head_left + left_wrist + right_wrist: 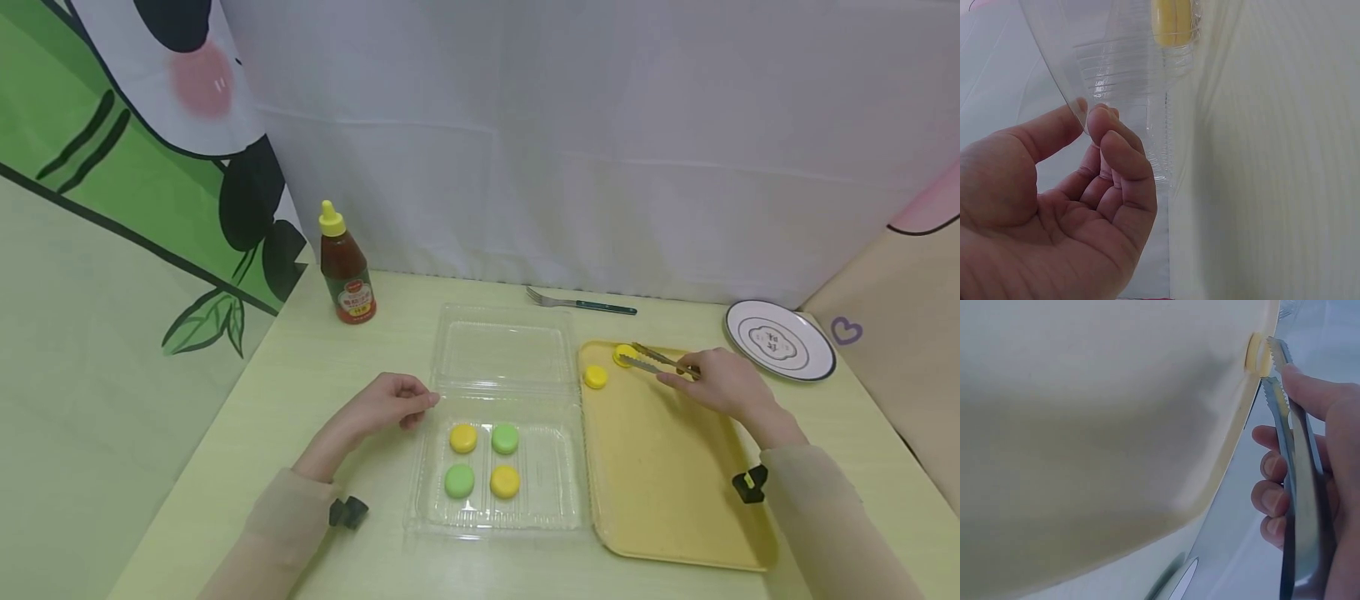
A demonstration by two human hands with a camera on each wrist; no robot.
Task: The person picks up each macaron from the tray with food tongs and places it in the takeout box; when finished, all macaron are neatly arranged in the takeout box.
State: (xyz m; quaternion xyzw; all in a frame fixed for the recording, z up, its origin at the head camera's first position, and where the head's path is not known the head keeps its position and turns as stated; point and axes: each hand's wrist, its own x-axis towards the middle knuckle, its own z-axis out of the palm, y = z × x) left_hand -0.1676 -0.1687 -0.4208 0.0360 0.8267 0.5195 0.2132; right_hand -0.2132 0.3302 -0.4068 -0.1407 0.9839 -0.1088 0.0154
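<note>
Container (551, 467) left of tray (660, 475); fork (584, 305) behind both.

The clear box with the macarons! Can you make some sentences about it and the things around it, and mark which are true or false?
1. The right hand holds metal tongs. True.
2. The left hand pinches the clear plastic box. True.
3. Six macarons sit in the box. False: it holds two yellow macarons and two green macarons.
4. Two more yellow macarons are on the yellow tray. True.
5. A bottle lies on its side. False: the ketchup bottle stands upright.
6. A fork lies on the white plate. False: the green-handled fork lies on the table.
</note>
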